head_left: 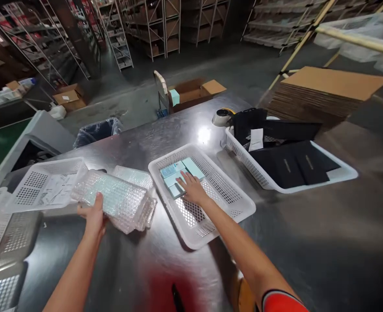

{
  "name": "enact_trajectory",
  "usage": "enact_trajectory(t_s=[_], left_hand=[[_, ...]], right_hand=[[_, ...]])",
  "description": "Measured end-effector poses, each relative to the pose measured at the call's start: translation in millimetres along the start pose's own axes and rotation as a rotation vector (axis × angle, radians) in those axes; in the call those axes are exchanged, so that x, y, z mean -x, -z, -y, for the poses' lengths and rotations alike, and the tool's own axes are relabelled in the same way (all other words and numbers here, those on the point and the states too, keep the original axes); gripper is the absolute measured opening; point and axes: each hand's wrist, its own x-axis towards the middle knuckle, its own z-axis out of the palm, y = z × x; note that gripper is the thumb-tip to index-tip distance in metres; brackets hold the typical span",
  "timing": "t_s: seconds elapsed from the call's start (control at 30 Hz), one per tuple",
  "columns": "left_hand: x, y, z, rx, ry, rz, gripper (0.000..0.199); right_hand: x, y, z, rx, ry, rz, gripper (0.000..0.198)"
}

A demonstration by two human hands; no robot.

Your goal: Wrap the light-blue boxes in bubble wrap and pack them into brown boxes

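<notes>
My left hand (94, 216) grips the near edge of a bubble-wrap pouch (113, 193), thumb on top, at the upper side of a small pile of such pouches. Pale green shows through the plastic. In the middle of the table stands a white perforated basket (224, 184). Several light turquoise boxes (173, 180) lie at its far left end, one with a printed label. My right hand (191, 188) reaches into this basket with fingers spread, resting over the boxes; its fingertips touch them. The palm side is hidden.
To the right, a white basket (269, 185) holds black flat bags and a white slip. A tape roll (222, 117) sits behind it. Flattened cardboard (337, 84) is stacked at the back right. At left, a white basket (42, 161) contains printed papers. A lined bin (97, 132) stands beyond the table.
</notes>
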Motion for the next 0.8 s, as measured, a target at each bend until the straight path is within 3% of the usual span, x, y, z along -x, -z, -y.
enact_trajectory(t_s=[0.07, 0.13, 0.3, 0.47, 0.6, 0.8], left_hand=[[-2, 5, 0, -0.057, -0.020, -0.004, 0.051], [-2, 12, -1, -0.071, 0.020, 0.072, 0.047], [1, 37, -2, -0.022, 0.085, 0.213, 0.030], [-1, 60, 0, 0.003, 0.124, 0.289, 0.029], [-1, 80, 10, -0.010, 0.170, 0.266, 0.028], [10, 120, 34, -0.098, 0.266, 0.169, 0.024]], right_hand=[[-16, -13, -3, 0.115, 0.169, 0.072, 0.103], [-27, -28, -8, 0.163, 0.248, 0.118, 0.113], [-30, -48, -14, 0.169, 0.285, 0.140, 0.100], [6, -48, -1, 0.223, 0.184, 0.117, 0.084], [18, -39, -9, 0.262, 0.219, 0.141, 0.093], [-13, -30, -26, 0.274, 0.429, 0.275, 0.119]])
